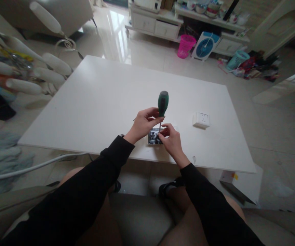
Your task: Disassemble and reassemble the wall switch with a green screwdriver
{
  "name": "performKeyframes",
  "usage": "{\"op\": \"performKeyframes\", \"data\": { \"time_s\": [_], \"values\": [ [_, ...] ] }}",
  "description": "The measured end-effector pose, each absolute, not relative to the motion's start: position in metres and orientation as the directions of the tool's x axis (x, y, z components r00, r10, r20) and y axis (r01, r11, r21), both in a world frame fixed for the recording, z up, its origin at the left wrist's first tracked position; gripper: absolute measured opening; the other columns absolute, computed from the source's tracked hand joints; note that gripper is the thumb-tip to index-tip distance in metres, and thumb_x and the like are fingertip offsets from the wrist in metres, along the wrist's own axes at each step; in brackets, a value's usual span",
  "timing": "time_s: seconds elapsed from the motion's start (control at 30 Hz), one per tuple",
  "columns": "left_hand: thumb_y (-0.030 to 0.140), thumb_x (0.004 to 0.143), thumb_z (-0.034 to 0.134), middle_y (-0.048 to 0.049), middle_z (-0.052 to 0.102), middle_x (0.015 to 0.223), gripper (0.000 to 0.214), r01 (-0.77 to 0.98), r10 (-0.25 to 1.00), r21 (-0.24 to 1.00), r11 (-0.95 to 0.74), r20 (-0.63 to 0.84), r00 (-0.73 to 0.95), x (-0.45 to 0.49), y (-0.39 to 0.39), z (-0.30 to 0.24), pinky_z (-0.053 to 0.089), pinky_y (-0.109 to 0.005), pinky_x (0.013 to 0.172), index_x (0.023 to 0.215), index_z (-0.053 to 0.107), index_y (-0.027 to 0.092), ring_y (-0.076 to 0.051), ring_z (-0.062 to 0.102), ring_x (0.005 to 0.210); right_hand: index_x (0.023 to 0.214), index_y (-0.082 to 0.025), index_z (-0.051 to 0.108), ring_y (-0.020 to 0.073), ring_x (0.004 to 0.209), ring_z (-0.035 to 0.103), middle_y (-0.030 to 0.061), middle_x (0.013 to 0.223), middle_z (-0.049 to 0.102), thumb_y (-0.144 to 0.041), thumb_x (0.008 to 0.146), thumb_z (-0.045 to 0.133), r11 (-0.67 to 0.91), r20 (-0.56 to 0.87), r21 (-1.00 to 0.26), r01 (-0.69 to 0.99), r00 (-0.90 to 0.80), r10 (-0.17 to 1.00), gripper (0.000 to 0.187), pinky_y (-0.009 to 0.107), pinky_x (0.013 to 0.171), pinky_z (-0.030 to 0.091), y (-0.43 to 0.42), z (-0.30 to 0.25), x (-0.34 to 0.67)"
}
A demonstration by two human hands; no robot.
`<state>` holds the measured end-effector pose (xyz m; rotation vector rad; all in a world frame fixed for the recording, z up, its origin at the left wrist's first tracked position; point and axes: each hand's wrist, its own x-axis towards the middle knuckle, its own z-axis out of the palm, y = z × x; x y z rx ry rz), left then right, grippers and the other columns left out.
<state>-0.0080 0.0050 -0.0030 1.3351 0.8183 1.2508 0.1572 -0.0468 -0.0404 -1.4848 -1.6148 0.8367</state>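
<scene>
My left hand (143,123) is wrapped round a green-handled screwdriver (162,102), which stands upright with its tip down on a small dark socket module (153,137). That module lies near the front edge of the white table (98,102). My right hand (170,138) rests on the module's right side, its fingers pinched close to the screwdriver's shaft. What those fingers grip is hidden. A white wall socket (201,120) lies flat on the table to the right, apart from both hands.
A white rack with rounded pegs (26,71) stands at the left. A pink basket (185,45), a small fan (205,46) and a teal basket (237,59) sit on the floor beyond the table. A white cable (34,167) runs below the table's front left.
</scene>
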Motion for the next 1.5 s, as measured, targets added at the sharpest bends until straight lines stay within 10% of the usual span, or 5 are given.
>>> {"op": "performKeyframes", "data": {
  "time_s": [0.67,1.2,1.5],
  "values": [
    [0.031,0.079,0.083,-0.0058,0.077,0.090,0.029,-0.198,0.948,0.961,-0.195,0.236,0.212,-0.008,0.007,-0.003,0.061,-0.032,0.078,0.100,0.072,0.015,-0.017,0.074,0.085,0.111,-0.025,0.059,0.0200,0.076,0.070,-0.0001,0.085,0.072,-0.028,0.081,0.069,0.114,0.111,-0.882,0.458,-0.033,0.993,0.031,0.035,0.073,0.057,-0.046,-0.042,0.156],
    [0.031,0.079,0.082,-0.0056,0.076,0.091,0.030,-0.200,0.945,0.957,-0.212,0.253,0.207,-0.013,0.008,-0.004,0.062,-0.032,0.075,0.102,0.072,0.015,-0.017,0.074,0.085,0.150,-0.025,0.050,0.0345,0.150,0.043,0.0155,0.158,0.048,-0.027,0.060,0.097,0.216,-0.036,-0.713,0.667,-0.343,0.939,0.101,0.056,0.126,0.033,-0.037,-0.065,0.202],
    [0.031,0.080,0.081,-0.0058,0.076,0.090,0.028,-0.188,0.945,0.959,-0.213,0.251,0.208,-0.013,0.006,0.000,0.062,-0.032,0.075,0.101,0.071,0.015,-0.017,0.073,0.084,0.138,-0.022,0.056,0.0328,0.136,0.055,0.0140,0.143,0.058,-0.018,0.061,0.093,0.197,-0.047,-0.721,0.665,-0.331,0.942,0.086,0.053,0.118,0.043,-0.035,-0.068,0.195]
  ]
}}
